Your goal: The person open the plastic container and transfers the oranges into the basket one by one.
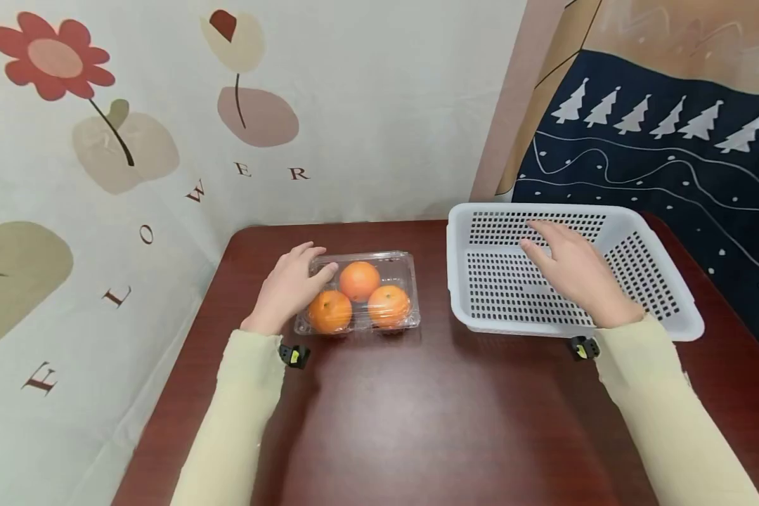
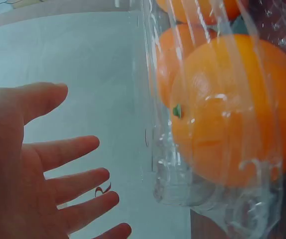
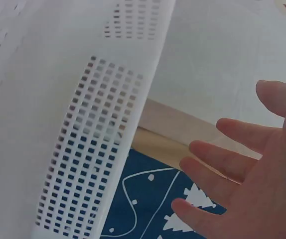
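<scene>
Three oranges (image 1: pixel 388 306) lie in a clear plastic clamshell box (image 1: pixel 405 263) on the table. In the head view my left hand (image 1: pixel 292 287) overlaps the box's left side, fingers spread and holding nothing. The left wrist view shows an orange (image 2: pixel 232 109) close up through the clear plastic, with the left hand (image 2: pixel 58 184) beside it and a gap between. My right hand (image 1: pixel 572 270) hovers over the white perforated basket (image 1: pixel 458 281), its fingers apart and nothing in them. From the right wrist, the hand (image 3: pixel 242 154) appears beside the basket's holed wall (image 3: pixel 93 134).
The dark red-brown table (image 1: pixel 411 414) stretches in front of the box and basket. Behind it hangs a pale cloth (image 1: pixel 379 105) printed with flowers and letters. A navy cloth (image 1: pixel 658 161) with white trees hangs at the right.
</scene>
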Action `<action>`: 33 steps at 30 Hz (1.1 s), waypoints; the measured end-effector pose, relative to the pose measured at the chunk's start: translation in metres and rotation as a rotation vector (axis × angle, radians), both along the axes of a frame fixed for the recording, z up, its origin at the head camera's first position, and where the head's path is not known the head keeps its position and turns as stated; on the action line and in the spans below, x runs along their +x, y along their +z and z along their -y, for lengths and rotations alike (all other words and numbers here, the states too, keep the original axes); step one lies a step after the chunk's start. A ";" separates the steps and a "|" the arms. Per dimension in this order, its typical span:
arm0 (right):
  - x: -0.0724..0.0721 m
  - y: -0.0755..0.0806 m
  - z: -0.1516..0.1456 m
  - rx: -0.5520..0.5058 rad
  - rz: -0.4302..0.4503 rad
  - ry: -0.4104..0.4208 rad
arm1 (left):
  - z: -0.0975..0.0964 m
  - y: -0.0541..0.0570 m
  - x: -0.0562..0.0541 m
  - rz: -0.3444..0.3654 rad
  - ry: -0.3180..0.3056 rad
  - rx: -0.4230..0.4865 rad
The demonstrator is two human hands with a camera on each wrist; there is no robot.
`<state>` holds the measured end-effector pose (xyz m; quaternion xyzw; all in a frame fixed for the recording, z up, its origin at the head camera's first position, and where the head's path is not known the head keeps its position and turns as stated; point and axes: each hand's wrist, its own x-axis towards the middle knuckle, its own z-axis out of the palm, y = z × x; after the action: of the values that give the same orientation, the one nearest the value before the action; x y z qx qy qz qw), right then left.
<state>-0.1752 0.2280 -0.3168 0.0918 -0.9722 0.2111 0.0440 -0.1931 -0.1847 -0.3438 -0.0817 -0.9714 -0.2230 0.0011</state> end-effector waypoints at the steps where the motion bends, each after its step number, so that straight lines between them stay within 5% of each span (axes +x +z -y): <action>1: 0.002 0.000 0.001 -0.011 0.000 -0.003 | 0.000 -0.001 0.002 -0.017 0.007 0.024; 8: 0.013 -0.004 0.014 -0.104 -0.047 -0.017 | 0.005 -0.011 0.017 -0.170 0.101 0.234; 15: 0.019 -0.017 0.029 -0.233 -0.104 0.020 | 0.015 -0.039 0.027 -0.249 0.214 0.461; 19: 0.023 -0.025 0.039 -0.313 -0.154 0.045 | 0.018 -0.057 0.027 -0.213 0.350 0.494; 23: 0.030 -0.034 0.054 -0.405 -0.185 0.068 | 0.020 -0.075 0.025 -0.092 0.452 0.588; 28: 0.039 -0.043 0.072 -0.480 -0.218 0.116 | 0.020 -0.087 0.026 0.011 0.484 0.837; 33: 0.045 -0.049 0.085 -0.535 -0.272 0.157 | 0.018 -0.096 0.028 -0.074 0.456 0.973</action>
<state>-0.1304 0.1427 -0.3656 0.1790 -0.8572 0.4481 0.1799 -0.1652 -0.2023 -0.4401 0.1336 -0.7483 -0.6383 0.1214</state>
